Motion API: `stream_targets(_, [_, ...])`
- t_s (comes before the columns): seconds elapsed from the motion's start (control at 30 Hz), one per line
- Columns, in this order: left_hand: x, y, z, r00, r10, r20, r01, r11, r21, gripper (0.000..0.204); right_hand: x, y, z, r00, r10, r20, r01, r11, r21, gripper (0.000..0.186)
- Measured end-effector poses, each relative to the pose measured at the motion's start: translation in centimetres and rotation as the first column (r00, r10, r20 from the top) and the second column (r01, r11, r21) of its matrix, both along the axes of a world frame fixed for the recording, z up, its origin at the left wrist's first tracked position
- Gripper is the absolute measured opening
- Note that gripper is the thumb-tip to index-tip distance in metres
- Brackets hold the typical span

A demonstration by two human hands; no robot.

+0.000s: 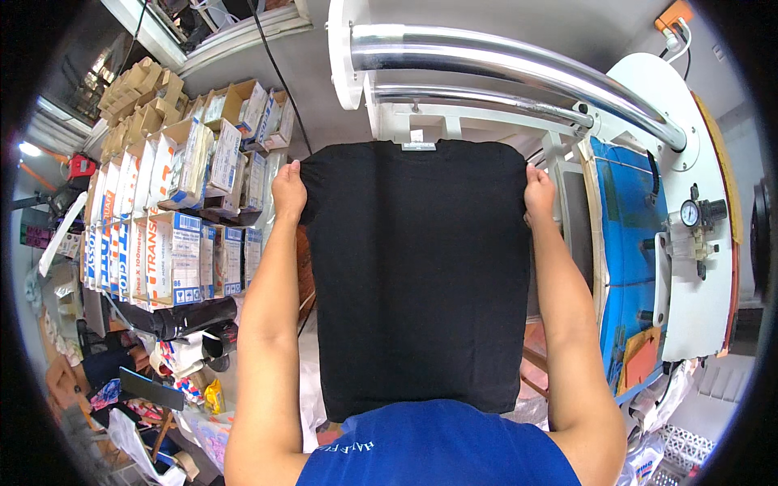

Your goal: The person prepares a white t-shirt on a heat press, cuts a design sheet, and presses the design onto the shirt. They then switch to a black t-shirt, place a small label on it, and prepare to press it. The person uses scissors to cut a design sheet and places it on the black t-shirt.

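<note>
A black T-shirt (420,267) is stretched out between my two hands, its collar with a pale label at the far side and its hem close to my body. At the shirt's left sleeve, my left hand (289,193) is closed on the cloth. My right hand (539,194) pinches the opposite sleeve at about the same height. Both arms reach straight forward. The shirt hangs fairly flat and hides most of what lies beneath it.
Stacked cardboard boxes (174,251) fill a shelf on the left. Ahead runs a machine's thick chrome roller (502,55) on a white frame. To the right stand a blue panel (628,243) and a pressure gauge (690,213). Clutter and a person sit at lower left.
</note>
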State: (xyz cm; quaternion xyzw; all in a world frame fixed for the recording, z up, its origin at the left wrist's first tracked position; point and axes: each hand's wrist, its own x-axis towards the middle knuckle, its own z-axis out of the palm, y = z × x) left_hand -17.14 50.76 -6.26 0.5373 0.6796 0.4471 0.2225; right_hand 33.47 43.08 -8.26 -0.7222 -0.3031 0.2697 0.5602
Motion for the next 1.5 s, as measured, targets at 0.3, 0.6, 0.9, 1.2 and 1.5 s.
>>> stream_targets(0.3, [-0.9, 2.2, -7.5, 0.96, -0.268, -0.085, 0.225, 0.914, -0.339, 0.046, -0.2, 0.2, -1.4, 0.972, 0.123, 0.201, -0.05, 0.942, -0.332, 0.063])
stream_targets(0.6, [-2.8, 2.6, -3.2, 0.978, -0.073, -0.197, 0.078, 0.997, 0.02, 0.044, 0.6, 0.6, 0.2, 0.945, -0.002, 0.327, 0.066, 0.981, -0.184, 0.053])
stream_targets(0.9, [-0.9, 1.6, -3.3, 0.986, 0.024, -0.166, -0.007, 0.995, 0.1, 0.04, -0.1, 0.6, 0.3, 0.9, -0.027, 0.434, 0.137, 0.965, -0.225, 0.057])
stream_targets(1.2, [2.2, 0.4, 2.8, 0.912, 0.007, -0.41, 0.088, 0.973, 0.211, 0.031, -2.7, 0.7, 4.9, 0.721, 0.027, 0.693, 0.192, 0.952, -0.236, 0.04])
stream_targets(1.5, [16.1, -5.4, 5.1, 0.656, -0.351, -0.668, 0.534, 0.841, 0.082, 0.026, -17.0, -0.4, 7.0, 0.271, 0.508, 0.818, -0.335, 0.846, -0.415, 0.047])
